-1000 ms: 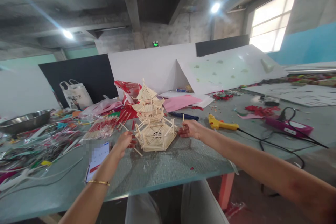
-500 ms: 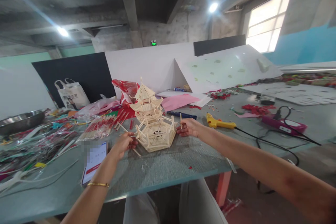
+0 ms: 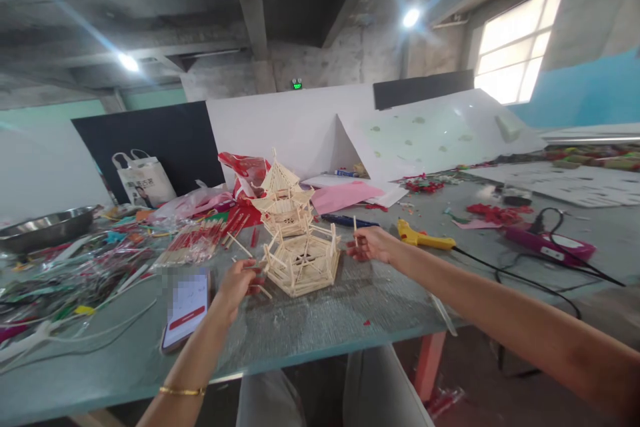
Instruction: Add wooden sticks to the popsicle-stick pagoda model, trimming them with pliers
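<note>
A grey table [image 3: 320, 320] fills the lower view, strewn with craft litter. Near its middle stands a pagoda [image 3: 295, 240] built of pale wooden sticks, tipped so its hexagonal base faces the camera. To the left lie a steel bowl [image 3: 47, 227], a heap of red-tipped sticks [image 3: 197, 243] and a phone [image 3: 186, 307] face up by the near edge. To the right lie a yellow glue gun [image 3: 423, 237] with a black cord and a purple tool [image 3: 550, 241].

The left hand [image 3: 240, 283] is at the base's left edge, fingers curled around a stick [image 3: 250, 265] that touches the frame. The right hand [image 3: 373, 245] is just right of the base, apart from it, thumb and fingers pinched on a short upright stick [image 3: 355, 228].
</note>
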